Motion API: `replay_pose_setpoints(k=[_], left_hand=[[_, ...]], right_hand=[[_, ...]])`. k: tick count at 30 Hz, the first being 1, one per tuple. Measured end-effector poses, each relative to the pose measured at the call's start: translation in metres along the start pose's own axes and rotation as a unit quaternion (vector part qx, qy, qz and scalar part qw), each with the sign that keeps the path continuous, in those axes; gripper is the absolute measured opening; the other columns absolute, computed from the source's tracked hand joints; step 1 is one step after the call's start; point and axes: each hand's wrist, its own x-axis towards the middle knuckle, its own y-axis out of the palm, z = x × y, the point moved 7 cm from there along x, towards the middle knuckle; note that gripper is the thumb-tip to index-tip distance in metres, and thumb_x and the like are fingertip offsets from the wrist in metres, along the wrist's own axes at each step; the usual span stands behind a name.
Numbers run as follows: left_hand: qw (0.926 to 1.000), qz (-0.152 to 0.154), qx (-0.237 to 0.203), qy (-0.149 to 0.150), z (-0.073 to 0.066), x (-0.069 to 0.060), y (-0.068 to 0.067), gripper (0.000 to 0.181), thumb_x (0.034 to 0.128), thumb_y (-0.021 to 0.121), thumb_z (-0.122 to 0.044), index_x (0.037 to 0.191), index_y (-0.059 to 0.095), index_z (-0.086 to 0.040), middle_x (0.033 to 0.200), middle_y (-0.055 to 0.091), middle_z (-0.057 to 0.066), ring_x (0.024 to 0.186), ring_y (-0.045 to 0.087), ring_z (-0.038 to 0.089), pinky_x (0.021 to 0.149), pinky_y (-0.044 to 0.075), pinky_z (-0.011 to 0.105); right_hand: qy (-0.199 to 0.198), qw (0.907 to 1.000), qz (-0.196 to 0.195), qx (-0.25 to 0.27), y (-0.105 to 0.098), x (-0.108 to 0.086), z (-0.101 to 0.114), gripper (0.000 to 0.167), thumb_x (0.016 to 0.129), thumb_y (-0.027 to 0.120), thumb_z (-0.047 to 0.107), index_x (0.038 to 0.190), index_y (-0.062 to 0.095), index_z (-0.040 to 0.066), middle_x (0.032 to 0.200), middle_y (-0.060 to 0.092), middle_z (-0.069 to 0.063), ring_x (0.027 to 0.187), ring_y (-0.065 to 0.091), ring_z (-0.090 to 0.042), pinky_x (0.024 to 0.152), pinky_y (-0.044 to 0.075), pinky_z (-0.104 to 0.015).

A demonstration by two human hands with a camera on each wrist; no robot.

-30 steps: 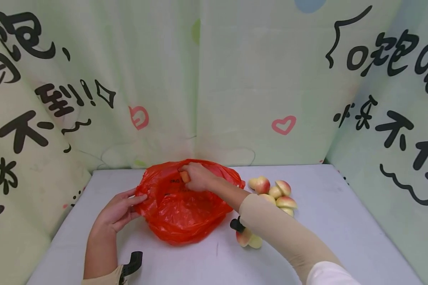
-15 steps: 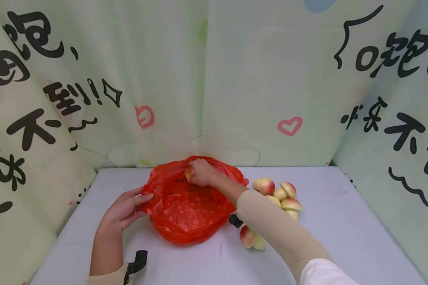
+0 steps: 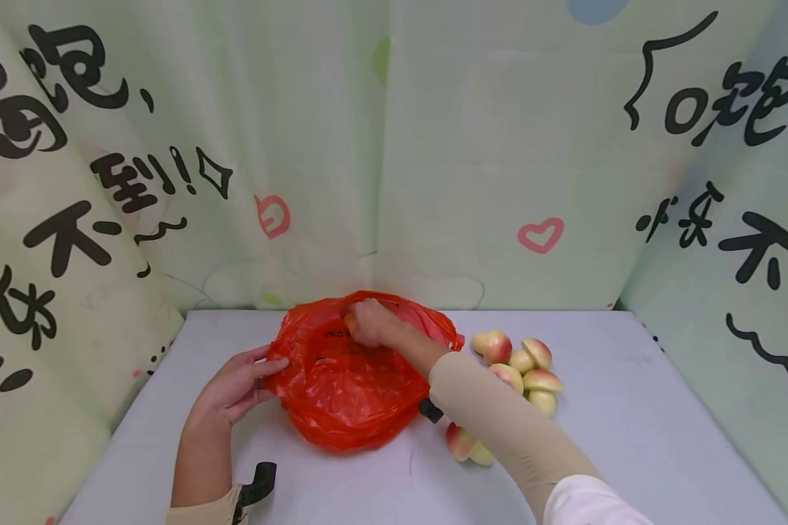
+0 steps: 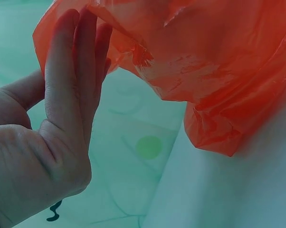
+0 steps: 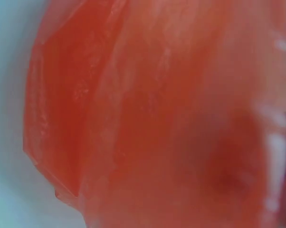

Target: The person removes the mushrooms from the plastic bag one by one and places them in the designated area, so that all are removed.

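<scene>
A red plastic bag [image 3: 348, 386] stands on the white table with its mouth spread wide. My left hand [image 3: 239, 383] holds the bag's left rim between thumb and fingers; in the left wrist view the fingers [image 4: 62, 80] reach long against the film. My right hand [image 3: 374, 324] is inside the mouth near the far rim, fingers curled round a small orange-looking piece [image 3: 350, 323], mostly hidden by the hand. Red film fills most of the right wrist view, blurred. Right of the bag lie several mushroom-shaped pieces [image 3: 541, 380] with red-and-yellow caps and cream stems.
Another such piece [image 3: 461, 442] lies nearer, partly behind my right forearm. The white table [image 3: 657, 437] reaches back to a pale green printed curtain [image 3: 446, 146], which also closes off both sides. A black wrist mount [image 3: 259, 483] sticks out from my left wrist.
The head view has shifted, so the whole scene sits slightly farther right. My right hand stays inside the bag, a little lower against the far rim than half a second ago. The left hand keeps its hold.
</scene>
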Motion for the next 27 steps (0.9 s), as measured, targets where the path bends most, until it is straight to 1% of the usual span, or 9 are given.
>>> replay_pose_setpoints(k=[2, 6, 9, 11, 13, 17, 20, 22, 27], left_hand=[[1.0, 0.001, 0.002, 0.001, 0.0002, -0.0001, 0.0008, 0.068, 0.1004, 0.071, -0.027, 0.158, 0.041, -0.009, 0.139, 0.06, 0.01, 0.107, 0.071, 0.019, 0.093, 0.062, 0.034], [1.0, 0.001, 0.006, 0.006, 0.0004, 0.0005, 0.0031, 0.066, 0.1003, 0.071, -0.026, 0.157, 0.042, -0.009, 0.137, 0.061, 0.01, 0.106, 0.071, 0.02, 0.093, 0.062, 0.034], [1.0, 0.005, 0.004, 0.007, 0.0002, 0.0001, 0.0041, 0.065, 0.1006, 0.071, -0.025, 0.157, 0.043, -0.009, 0.134, 0.064, 0.009, 0.105, 0.072, 0.019, 0.092, 0.062, 0.033], [1.0, 0.007, 0.001, 0.006, 0.0004, -0.0003, 0.0037, 0.065, 0.1006, 0.071, -0.025, 0.157, 0.043, -0.008, 0.132, 0.065, 0.007, 0.104, 0.073, 0.019, 0.091, 0.063, 0.033], [0.9999, 0.009, -0.002, 0.005, -0.0001, -0.0009, 0.004, 0.064, 0.101, 0.07, -0.024, 0.156, 0.043, -0.008, 0.13, 0.066, 0.006, 0.103, 0.073, 0.018, 0.09, 0.063, 0.032], [0.9999, 0.013, -0.002, 0.005, -0.0008, -0.0008, 0.0056, 0.066, 0.1009, 0.071, -0.025, 0.157, 0.042, -0.007, 0.131, 0.065, 0.006, 0.103, 0.072, 0.018, 0.09, 0.063, 0.031], [0.9999, 0.012, -0.001, 0.002, -0.0007, -0.0008, 0.0058, 0.065, 0.1009, 0.07, -0.025, 0.157, 0.042, -0.007, 0.132, 0.064, 0.007, 0.104, 0.072, 0.018, 0.09, 0.063, 0.032], [1.0, 0.008, -0.001, 0.0, -0.0003, -0.0007, 0.0051, 0.065, 0.1009, 0.071, -0.025, 0.157, 0.042, -0.008, 0.133, 0.064, 0.007, 0.104, 0.072, 0.018, 0.091, 0.062, 0.032], [1.0, 0.007, 0.003, 0.0, -0.0001, -0.0005, 0.0038, 0.066, 0.1008, 0.071, -0.026, 0.157, 0.041, -0.007, 0.133, 0.064, 0.007, 0.104, 0.071, 0.019, 0.091, 0.062, 0.032]], right_hand=[[-0.001, 1.0, -0.002, 0.0, 0.0017, 0.0006, -0.0007, 0.029, 0.101, 0.061, 0.012, 0.128, 0.07, 0.006, 0.092, 0.069, -0.005, 0.083, 0.058, -0.018, 0.074, 0.05, -0.024], [0.01, 0.9999, -0.002, 0.002, 0.0059, 0.003, -0.006, 0.033, 0.1, 0.067, 0.016, 0.132, 0.069, 0.009, 0.096, 0.069, -0.005, 0.087, 0.059, -0.019, 0.076, 0.051, -0.025], [0.015, 0.9999, -0.005, -0.002, 0.0071, 0.0042, -0.0087, 0.037, 0.098, 0.072, 0.019, 0.135, 0.068, 0.011, 0.103, 0.07, -0.005, 0.093, 0.06, -0.02, 0.082, 0.054, -0.028], [0.011, 0.9999, -0.007, -0.005, 0.0071, 0.0044, -0.0082, 0.039, 0.098, 0.073, 0.02, 0.136, 0.068, 0.011, 0.107, 0.071, -0.007, 0.097, 0.06, -0.022, 0.088, 0.056, -0.03], [0.005, 0.9999, -0.009, -0.008, 0.0065, 0.0036, -0.0074, 0.04, 0.098, 0.073, 0.019, 0.136, 0.068, 0.011, 0.106, 0.071, -0.006, 0.097, 0.06, -0.021, 0.09, 0.056, -0.031], [0.002, 1.0, -0.007, -0.003, 0.0054, 0.0013, -0.0071, 0.039, 0.097, 0.073, 0.017, 0.134, 0.068, 0.008, 0.095, 0.065, -0.004, 0.091, 0.058, -0.019, 0.084, 0.055, -0.028], [0.001, 1.0, -0.006, 0.001, 0.0047, 0.0, -0.0066, 0.039, 0.097, 0.073, 0.016, 0.134, 0.067, 0.006, 0.092, 0.065, -0.006, 0.089, 0.058, -0.02, 0.082, 0.054, -0.028], [0.002, 1.0, -0.004, 0.002, 0.0045, -0.0007, -0.0064, 0.04, 0.097, 0.073, 0.016, 0.135, 0.067, 0.007, 0.099, 0.067, -0.007, 0.093, 0.059, -0.021, 0.084, 0.055, -0.029], [0.004, 1.0, -0.003, 0.006, 0.0033, -0.0022, -0.0061, 0.041, 0.097, 0.072, 0.016, 0.138, 0.066, 0.008, 0.124, 0.071, -0.009, 0.109, 0.061, -0.023, 0.1, 0.056, -0.034]])
